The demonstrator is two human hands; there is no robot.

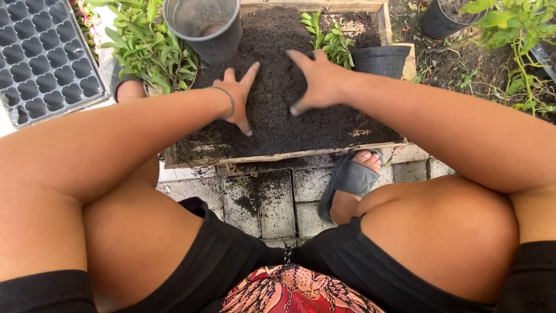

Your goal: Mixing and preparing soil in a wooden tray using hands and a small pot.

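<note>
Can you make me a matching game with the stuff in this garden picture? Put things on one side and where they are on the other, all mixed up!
Things:
1. seed tray
2. grey pot
3. sandal
4. left hand

Places:
A. on the paving stones, just below the wooden tray
B. top left corner, full of little square cells
C. spread flat on the dark soil
D. standing at the far edge of the soil, between two leafy plants

Right pairs: 1-B, 2-D, 3-A, 4-C
</note>
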